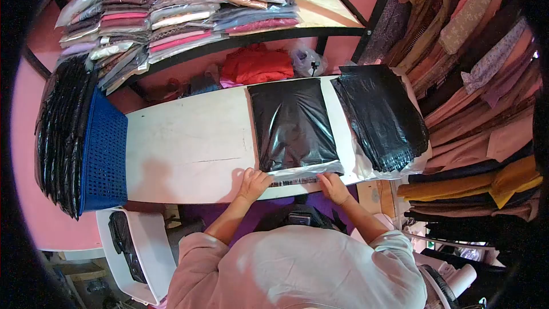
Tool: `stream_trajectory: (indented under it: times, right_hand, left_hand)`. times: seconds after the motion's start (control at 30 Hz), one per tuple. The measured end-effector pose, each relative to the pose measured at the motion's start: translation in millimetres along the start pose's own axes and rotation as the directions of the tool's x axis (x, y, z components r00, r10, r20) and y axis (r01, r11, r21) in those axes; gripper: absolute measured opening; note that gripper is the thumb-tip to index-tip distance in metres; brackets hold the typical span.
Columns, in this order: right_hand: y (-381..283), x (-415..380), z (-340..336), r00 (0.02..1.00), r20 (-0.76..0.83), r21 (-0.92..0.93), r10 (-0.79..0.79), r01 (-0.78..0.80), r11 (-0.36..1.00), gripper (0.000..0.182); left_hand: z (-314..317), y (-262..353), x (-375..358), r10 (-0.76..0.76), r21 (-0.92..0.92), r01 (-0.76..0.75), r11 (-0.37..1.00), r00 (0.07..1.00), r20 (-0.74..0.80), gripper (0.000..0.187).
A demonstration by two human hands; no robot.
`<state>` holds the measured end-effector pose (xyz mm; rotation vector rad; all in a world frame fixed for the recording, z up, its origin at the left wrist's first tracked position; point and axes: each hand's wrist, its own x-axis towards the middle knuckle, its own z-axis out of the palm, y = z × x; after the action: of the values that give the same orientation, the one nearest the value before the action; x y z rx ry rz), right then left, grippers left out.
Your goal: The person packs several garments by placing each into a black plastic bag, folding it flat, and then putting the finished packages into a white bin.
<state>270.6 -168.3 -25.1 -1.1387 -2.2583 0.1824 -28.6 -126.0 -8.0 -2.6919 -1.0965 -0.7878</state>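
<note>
A shiny black plastic bag [294,126] lies flat on the white table [189,137], its near edge showing a pale strip. At the left end of that edge is my left hand [255,184], its fingers closed on the bag's corner. My right hand [333,187] pinches the same edge near its right end. The strip between the hands looks greyish and crinkled. To the right, close to the bag, rests a stack of black plastic bags [380,117].
A blue basket [106,151] with many black packages stands at the table's left end. Behind, a shelf [326,10] holds clear-wrapped folded garments above red fabric [257,66]. Clothes [480,109] hang at right. A white bin [151,252] stands below left.
</note>
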Motion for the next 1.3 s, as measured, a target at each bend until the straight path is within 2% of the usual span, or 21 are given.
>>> stream_trajectory:
  times: [0.03,0.07,0.1,0.17,0.2,0.3,0.4,0.47,0.53,0.7,0.8,0.9,0.93,0.97,1.03,1.1,1.13,1.17,1.23,1.27,1.3]
  right_hand:
    - [-8,10,1,0.999,-0.047,0.019,0.02,-0.019,1.0,0.041]
    - [-14,19,2,0.992,-0.051,-0.029,0.113,-0.115,0.993,0.032]
    - [-13,23,2,0.992,-0.054,-0.032,0.114,-0.116,0.993,0.032]
    - [-9,36,2,0.984,-0.024,-0.08,0.174,-0.176,0.981,0.017]
    - [-14,46,0,0.957,-0.108,-0.051,0.269,-0.276,0.96,0.008]
    - [-11,52,11,0.927,-0.175,-0.051,0.332,-0.346,0.937,0.007]
    - [-17,48,14,0.908,-0.145,-0.019,0.394,-0.401,0.916,0.009]
    - [-19,44,17,0.916,-0.159,-0.005,0.369,-0.375,0.927,0.01]
    - [-18,40,18,0.937,-0.189,0.017,0.295,-0.297,0.955,0.017]
    - [-11,44,24,0.958,-0.16,0.06,0.236,-0.229,0.971,0.024]
    - [-9,52,30,0.966,-0.183,0.032,0.182,-0.18,0.983,0.027]
    - [-5,62,33,0.955,-0.203,-0.07,0.215,-0.233,0.97,0.022]
    - [-1,66,33,0.948,-0.138,-0.149,0.286,-0.306,0.94,0.018]
    - [5,68,36,0.93,-0.079,-0.23,0.36,-0.368,0.901,0.014]
    - [21,68,41,0.93,-0.022,-0.263,0.368,-0.36,0.895,0.009]
    - [28,71,43,0.837,0.122,-0.242,0.533,-0.496,0.834,0.013]
    - [29,69,43,0.831,0.007,-0.125,0.556,-0.551,0.825,0.02]
    - [31,67,48,0.832,0.013,-0.124,0.554,-0.549,0.827,0.02]
    - [41,61,63,0.835,-0.087,-0.259,0.544,-0.546,0.797,0.026]
    - [43,63,60,0.819,0.076,-0.352,0.569,-0.512,0.784,0.033]
    - [44,65,58,0.82,0.079,-0.353,0.567,-0.509,0.785,0.033]
  left_hand:
    - [1,-1,3,0.004,0.0,-0.004,1.0,1.0,-0.003,0.01]
    - [2,-2,6,-0.06,-0.001,0.06,0.998,0.998,0.0,0.007]
    - [2,-4,9,-0.125,-0.002,0.125,0.992,0.992,0.004,0.005]
    - [1,-8,15,-0.161,-0.044,0.163,0.986,0.986,0.048,0.004]
    - [-1,-9,18,-0.156,-0.062,0.161,0.985,0.985,0.08,0.007]
    - [-13,-4,37,-0.161,-0.142,0.175,0.974,0.982,0.103,0.014]
    - [-9,10,67,-0.164,-0.21,0.18,0.961,0.982,0.091,0.025]
    - [-2,18,84,-0.154,-0.215,0.169,0.962,0.985,0.082,0.031]
    - [4,20,94,-0.11,-0.17,0.137,0.976,0.981,0.16,0.035]
    - [30,3,91,0.05,-0.146,-0.007,0.989,0.956,0.29,0.027]
    - [31,1,96,0.086,-0.165,-0.082,0.983,0.996,0.016,0.013]
    - [25,7,95,0.196,-0.104,-0.2,0.974,0.979,-0.052,0.006]
    - [23,10,93,0.22,-0.06,-0.222,0.973,0.975,-0.035,0.005]
    - [22,12,90,0.221,-0.06,-0.222,0.973,0.975,-0.032,0.005]
    - [20,14,86,0.129,0.006,-0.129,0.992,0.986,-0.104,0.004]
    - [21,11,83,0.11,0.005,-0.11,0.994,0.989,-0.101,0.004]
    - [23,10,82,0.112,0.017,-0.111,0.994,0.99,-0.08,0.004]
    - [23,10,82,0.113,0.029,-0.111,0.993,0.992,-0.06,0.004]
    - [21,14,81,0.136,0.081,-0.135,0.988,0.991,-0.01,0.006]
    - [20,16,81,0.163,0.129,-0.167,0.977,0.986,0.042,0.008]
    - [23,21,77,0.159,0.129,-0.163,0.978,0.986,0.042,0.008]
